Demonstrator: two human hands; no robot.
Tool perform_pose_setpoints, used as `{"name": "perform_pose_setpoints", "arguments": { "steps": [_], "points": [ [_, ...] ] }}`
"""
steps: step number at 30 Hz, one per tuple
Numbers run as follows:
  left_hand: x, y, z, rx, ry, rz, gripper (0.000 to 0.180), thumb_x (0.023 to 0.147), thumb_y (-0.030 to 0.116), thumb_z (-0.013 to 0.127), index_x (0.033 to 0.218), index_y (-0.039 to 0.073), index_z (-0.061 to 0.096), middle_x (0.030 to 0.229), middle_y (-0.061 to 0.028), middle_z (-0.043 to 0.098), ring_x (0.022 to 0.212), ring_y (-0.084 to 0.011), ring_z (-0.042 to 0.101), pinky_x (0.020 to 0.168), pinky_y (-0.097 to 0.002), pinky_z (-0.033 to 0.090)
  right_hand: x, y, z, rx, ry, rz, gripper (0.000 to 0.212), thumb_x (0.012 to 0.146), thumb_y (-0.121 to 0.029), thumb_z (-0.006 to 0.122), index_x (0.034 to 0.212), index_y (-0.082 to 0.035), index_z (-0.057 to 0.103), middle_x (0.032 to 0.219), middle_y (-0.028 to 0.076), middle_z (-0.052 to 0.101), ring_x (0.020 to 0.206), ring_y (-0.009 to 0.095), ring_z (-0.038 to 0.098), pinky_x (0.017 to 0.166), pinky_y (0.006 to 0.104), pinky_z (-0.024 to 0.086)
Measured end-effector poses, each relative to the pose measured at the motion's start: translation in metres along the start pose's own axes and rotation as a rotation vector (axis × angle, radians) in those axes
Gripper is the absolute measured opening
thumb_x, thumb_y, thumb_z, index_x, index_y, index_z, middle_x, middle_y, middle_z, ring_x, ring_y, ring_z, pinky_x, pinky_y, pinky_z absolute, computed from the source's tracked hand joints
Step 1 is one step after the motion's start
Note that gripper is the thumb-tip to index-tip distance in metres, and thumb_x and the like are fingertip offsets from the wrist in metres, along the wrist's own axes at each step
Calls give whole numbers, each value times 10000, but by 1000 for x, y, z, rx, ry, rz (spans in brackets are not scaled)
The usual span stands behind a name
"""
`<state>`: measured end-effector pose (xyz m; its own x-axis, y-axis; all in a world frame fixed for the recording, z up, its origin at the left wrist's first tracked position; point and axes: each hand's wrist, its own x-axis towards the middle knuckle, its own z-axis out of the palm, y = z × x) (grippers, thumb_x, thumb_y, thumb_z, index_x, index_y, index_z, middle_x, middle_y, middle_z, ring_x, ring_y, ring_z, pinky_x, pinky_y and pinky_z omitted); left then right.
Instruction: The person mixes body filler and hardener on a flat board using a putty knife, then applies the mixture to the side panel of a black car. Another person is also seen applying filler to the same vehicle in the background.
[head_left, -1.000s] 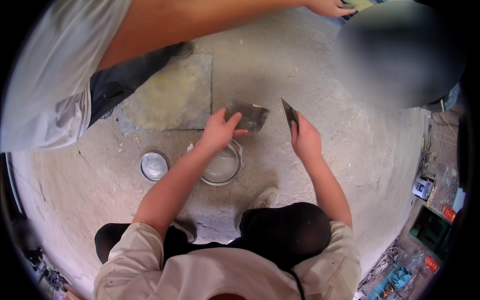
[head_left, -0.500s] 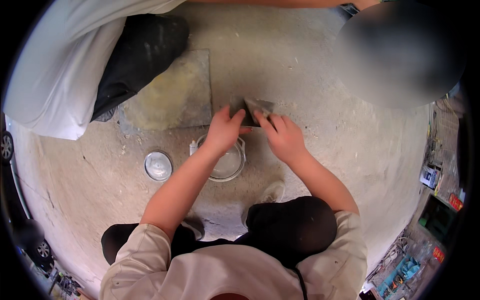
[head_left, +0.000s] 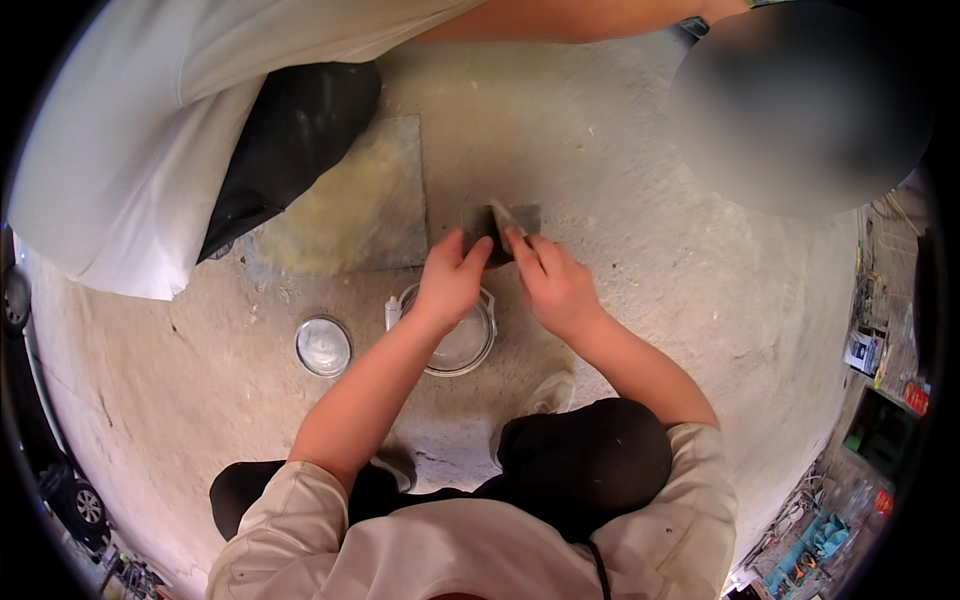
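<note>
Both hands are raised in front of me over the floor, close together beyond a round open tin (head_left: 470,345). My left hand (head_left: 450,278) is closed on a dark flat scraper blade (head_left: 478,217), thumb along its near side. In my right hand (head_left: 560,288) is a second thin grey scraper (head_left: 507,219), tilted on edge against the first one. The handles are hidden by my fingers. Pale material shows in the tin, partly covered by my left forearm. A small white tube (head_left: 392,312) is at the tin's left side. Farther left lies a round metal lid (head_left: 324,347).
A square board (head_left: 398,200) with yellowish stains lies at the far left of the tin. Another person in a white shirt (head_left: 120,190) and black trousers crouches beside it, an arm reaching across the top. Tools and boxes (head_left: 815,545) line the right edge; a car wheel (head_left: 85,503) shows at left.
The right-hand scraper has turned from lying broad side up to standing nearly on edge against the left one. The tin, lid and board sit slightly lower in view. The other person's arm shows more.
</note>
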<state>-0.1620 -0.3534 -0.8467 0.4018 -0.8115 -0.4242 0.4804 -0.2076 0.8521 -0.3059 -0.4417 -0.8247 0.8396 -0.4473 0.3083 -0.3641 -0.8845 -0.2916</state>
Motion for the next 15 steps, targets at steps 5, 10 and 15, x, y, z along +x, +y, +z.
{"name": "perform_pose_setpoints", "arguments": {
  "steps": [5,10,15],
  "points": [
    [-4,11,-2,17,-14,-10,244,949,140,528,1125,-29,520,1077,-89,608,970,-157,585,826,-309,524,-20,63,19,-12,-219,397,353,817,-57,560,1169,-61,585,963,165,604,815,345,610,663,421,509],
    [-14,30,0,8,106,-55,307,935,146,552,1190,-18,503,1115,-87,603,992,-163,579,835,-302,487,-40,97,26,199,-21,636,261,861,-142,586,1104,-48,596,838,193,635,789,381,619,671,430,494],
    [-7,16,-5,20,-12,-48,314,909,167,599,1163,-10,543,1071,-71,626,981,-151,580,825,-291,473,-32,100,29,494,88,791,242,867,-184,609,1050,-26,598,815,198,647,756,376,630,663,396,489]
  ]
}}
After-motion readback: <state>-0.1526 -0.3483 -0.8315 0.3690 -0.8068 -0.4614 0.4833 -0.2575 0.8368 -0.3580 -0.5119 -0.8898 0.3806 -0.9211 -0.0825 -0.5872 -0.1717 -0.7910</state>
